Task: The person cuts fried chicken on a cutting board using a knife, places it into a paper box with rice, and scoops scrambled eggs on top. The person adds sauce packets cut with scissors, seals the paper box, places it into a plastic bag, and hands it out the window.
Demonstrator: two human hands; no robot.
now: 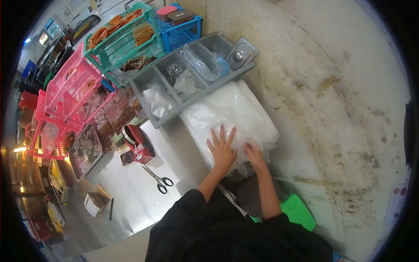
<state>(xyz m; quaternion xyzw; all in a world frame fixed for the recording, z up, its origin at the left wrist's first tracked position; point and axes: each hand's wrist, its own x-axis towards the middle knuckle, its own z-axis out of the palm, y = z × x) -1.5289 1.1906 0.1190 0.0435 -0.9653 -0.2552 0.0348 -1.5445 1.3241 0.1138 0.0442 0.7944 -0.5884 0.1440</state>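
Note:
A thick stack of clear plastic bags (227, 105) lies on the steel counter in front of me. My left hand (223, 152) is pressed flat on top of it, fingers spread. Close beside it on the right, my right hand (254, 156) has its fingers curled and drawn together at the near part of the stack, pinching the plastic. Its fingertips are slightly blurred. Loose plastic folds hang at the near edge, below the hands.
A grey divided tray (178, 107) holding packaged items borders the bags' far side. Scissors (158, 178) and a red tape dispenser (140, 146) lie on the left. Pink baskets (72, 94) and a green basket (120, 46) stand behind. A stained wall (314, 96) rises on the right.

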